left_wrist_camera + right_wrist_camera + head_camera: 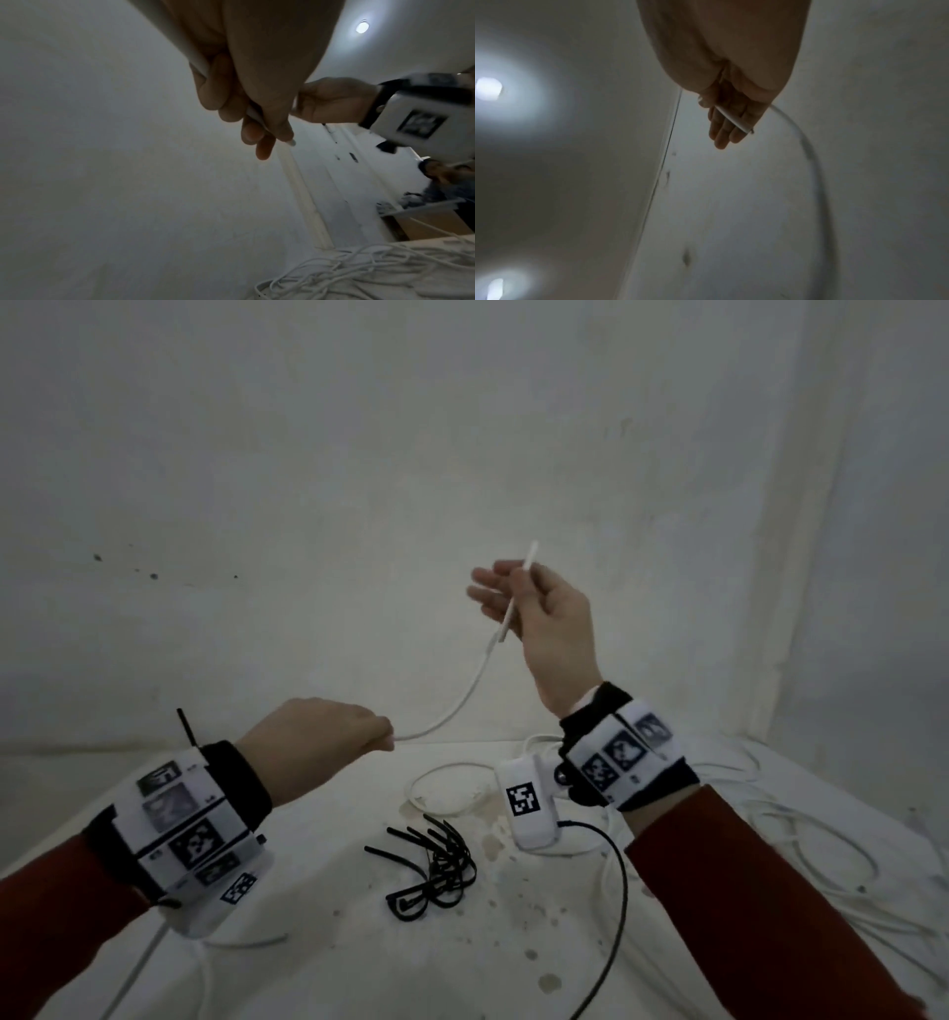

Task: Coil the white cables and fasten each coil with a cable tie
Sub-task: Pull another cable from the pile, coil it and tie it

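Hands pinching smooth, round white cable

Wall: pale, matte, dimly lit, with dark specks at left. Corner: a second pale wall meets it at right. Surface: white, stained with brownish spots. Ceiling lights: round, glowing, blurred. Wooden furniture: brown, partly visible.

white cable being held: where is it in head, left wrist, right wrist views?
Head: white cable arcs centre frame, from the left hand up to the right hand.
Left wrist: runs through the fist, upper centre.
Right wrist: crosses the palm, then curves down the right side.
Shared landmark: the right hand, in all three views.
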A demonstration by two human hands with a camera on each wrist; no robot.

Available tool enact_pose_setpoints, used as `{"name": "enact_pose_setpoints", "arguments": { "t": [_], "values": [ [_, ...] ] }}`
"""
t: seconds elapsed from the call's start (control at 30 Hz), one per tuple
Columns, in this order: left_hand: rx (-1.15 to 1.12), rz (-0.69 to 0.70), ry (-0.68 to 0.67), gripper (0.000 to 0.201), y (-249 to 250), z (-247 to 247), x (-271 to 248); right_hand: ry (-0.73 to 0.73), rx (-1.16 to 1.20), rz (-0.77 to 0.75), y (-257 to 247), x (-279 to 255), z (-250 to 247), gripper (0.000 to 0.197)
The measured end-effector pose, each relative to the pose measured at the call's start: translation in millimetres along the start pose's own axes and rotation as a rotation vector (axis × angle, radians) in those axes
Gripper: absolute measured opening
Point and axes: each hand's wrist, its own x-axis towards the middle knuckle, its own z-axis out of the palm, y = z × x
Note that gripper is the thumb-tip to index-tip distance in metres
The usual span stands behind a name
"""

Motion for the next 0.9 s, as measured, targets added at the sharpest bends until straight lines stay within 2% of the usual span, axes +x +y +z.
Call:
{"name": "enact_pose_setpoints", "arguments": {
  "t": [0.07, 0.17, 0.27, 0.37, 0.43, 0.53, 0.6, 0.67, 0.73, 0.8, 0.9],
  "values": [
    [0.042, 0.132, 0.047, 0.006, 1, -2, -6, -0.076, -0.244, -0.034, 17, -6, 6, 0.014],
    [0.072, 0.269, 0.042, 0.018, 5, -7, -10, -0.267, -0.5, -0.07, 36, -19, 8, 0.009],
    [0.097, 0.237, -0.038, 0.014, 10, -17, -13, -0.556, -0.797, -0.115, 36, -30, 10, 0.014],
    [0.174, 0.14, -0.152, 0.028, 0, -24, -16, -0.834, -1.203, -0.19, 32, -33, 7, 0.018],
    [0.174, 0.13, -0.123, 0.035, -14, -25, -20, -0.922, -1.288, -0.143, 31, -34, 1, 0.018],
    [0.111, 0.17, 0.075, 0.057, -34, -21, -27, -0.952, -1.142, -0.004, 27, -40, -5, 0.024],
    [0.06, 0.184, 0.201, 0.06, -41, -16, -27, -0.947, -1.066, 0.01, 22, -47, -4, 0.032],
    [-0.005, 0.149, 0.271, 0.06, -44, -19, -23, -0.929, -0.91, 0.066, 21, -56, 0, 0.043],
    [-0.068, 0.066, 0.302, 0.066, -48, -23, -18, -0.892, -0.637, 0.183, 21, -64, 5, 0.047],
    [-0.176, 0.004, 0.299, 0.073, -51, -25, -14, -0.788, -0.281, 0.329, 19, -67, 11, 0.046],
    [-0.389, -0.032, 0.375, 0.062, -45, -21, -9, -0.595, 0.224, 0.485, 9, -63, 18, 0.047]
  ]
}}
